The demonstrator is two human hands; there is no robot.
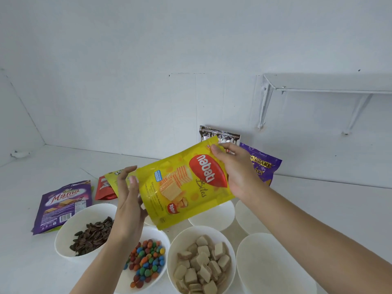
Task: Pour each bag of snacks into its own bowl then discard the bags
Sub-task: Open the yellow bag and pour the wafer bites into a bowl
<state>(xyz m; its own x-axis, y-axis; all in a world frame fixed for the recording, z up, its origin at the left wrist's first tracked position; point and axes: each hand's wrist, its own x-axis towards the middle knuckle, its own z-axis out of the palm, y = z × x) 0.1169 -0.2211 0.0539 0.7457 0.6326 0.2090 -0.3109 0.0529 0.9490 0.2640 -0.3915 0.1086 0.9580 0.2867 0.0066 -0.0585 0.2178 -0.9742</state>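
A yellow Nabati Bites bag [182, 187] hangs tilted above the bowls. My right hand [237, 172] grips its upper end, thumb on the front. My left hand [129, 198] is at the bag's lower left edge with straight fingers, and contact is unclear. Below are white bowls: one with sunflower seeds [93, 234], one with coloured candies [148, 262], one with wafer bites [201, 264]. Empty bowls sit behind the bag [214, 215], at right [248, 215] and at front right [271, 264].
A purple Mama bag [63, 204], a red bag [104, 188] and a yellow-green bag [114, 177] lie at left. A dark shiny bag [218, 134] and a purple wafer bag [263, 166] lean on the wall. A white shelf bracket [318, 85] juts out at upper right.
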